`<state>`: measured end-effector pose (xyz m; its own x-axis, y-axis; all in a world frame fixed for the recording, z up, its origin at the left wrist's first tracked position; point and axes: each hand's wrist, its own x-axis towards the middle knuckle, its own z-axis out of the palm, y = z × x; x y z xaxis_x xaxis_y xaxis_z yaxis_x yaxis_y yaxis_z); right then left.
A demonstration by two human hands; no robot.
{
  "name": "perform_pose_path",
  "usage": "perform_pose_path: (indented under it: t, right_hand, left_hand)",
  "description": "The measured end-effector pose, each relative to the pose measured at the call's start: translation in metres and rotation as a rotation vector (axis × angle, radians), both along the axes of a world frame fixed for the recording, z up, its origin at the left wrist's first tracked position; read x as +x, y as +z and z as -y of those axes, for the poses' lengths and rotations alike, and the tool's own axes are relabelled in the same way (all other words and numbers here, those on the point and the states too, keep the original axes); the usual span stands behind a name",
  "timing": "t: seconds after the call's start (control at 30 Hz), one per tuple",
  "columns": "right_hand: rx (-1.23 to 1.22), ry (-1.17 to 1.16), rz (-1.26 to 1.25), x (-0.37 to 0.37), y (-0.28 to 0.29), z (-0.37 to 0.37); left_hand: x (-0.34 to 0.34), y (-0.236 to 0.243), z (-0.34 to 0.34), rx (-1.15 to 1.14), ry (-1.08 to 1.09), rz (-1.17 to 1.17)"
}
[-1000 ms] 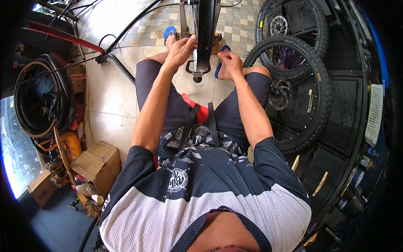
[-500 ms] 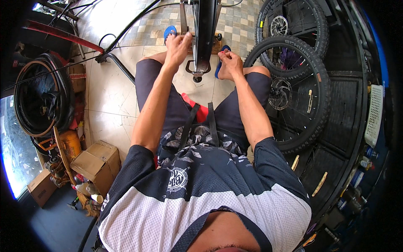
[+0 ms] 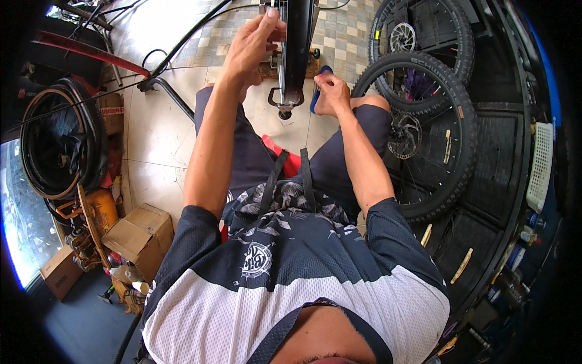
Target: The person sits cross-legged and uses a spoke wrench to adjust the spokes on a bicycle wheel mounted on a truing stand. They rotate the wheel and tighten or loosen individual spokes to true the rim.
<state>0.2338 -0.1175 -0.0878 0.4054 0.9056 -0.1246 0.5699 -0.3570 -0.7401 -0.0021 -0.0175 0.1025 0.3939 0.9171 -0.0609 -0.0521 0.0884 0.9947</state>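
A narrow black wheel rim (image 3: 294, 60) stands edge-on in a metal stand (image 3: 285, 104) on a wooden base. My left hand (image 3: 248, 48) is up at the stand's left upright, fingers curled near its top; whatever they grip is hidden. My right hand (image 3: 333, 91) is closed in a pinch on a small red piece (image 3: 322, 77), to the right of the rim and apart from it. Below that hand is my bare foot in a blue sandal (image 3: 316, 97).
Two tyred wheels (image 3: 442, 182) lean at right beside a white perforated basket (image 3: 539, 164). At left are stacked tyres (image 3: 36, 151), an orange tool (image 3: 100, 209) and cardboard boxes (image 3: 139, 249). A red frame tube (image 3: 91, 54) and black stand legs (image 3: 176, 103) lie ahead-left.
My left hand has risen higher along the stand's left upright, now covering the left foot from view. My right hand stays nearly still, still pinched.
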Motion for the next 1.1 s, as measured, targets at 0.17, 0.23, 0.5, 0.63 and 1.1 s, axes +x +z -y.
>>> perform_pose_path:
  t: [0.17,0.23,0.5,0.63,1.1]
  right_hand:
    - [0.013,-0.005,-0.017,0.001,-0.001,0.000]
    - [0.020,-0.006,-0.017,0.002,-0.001,-0.001]
    - [0.007,-0.019,-0.009,0.001,-0.003,-0.001]
    - [0.035,-0.008,-0.023,0.000,-0.002,0.000]
    - [0.020,-0.007,-0.028,-0.001,-0.001,0.000]
  left_hand:
    - [0.001,-0.036,-0.011,-0.050,0.137,-0.079]
    - [-0.001,-0.066,-0.008,-0.183,0.142,-0.242]
    - [0.004,-0.083,0.013,-0.183,-0.135,-0.165]
    - [0.006,-0.025,-0.004,-0.016,-0.087,-0.297]
    - [-0.020,-0.037,-0.013,0.059,0.290,0.047]
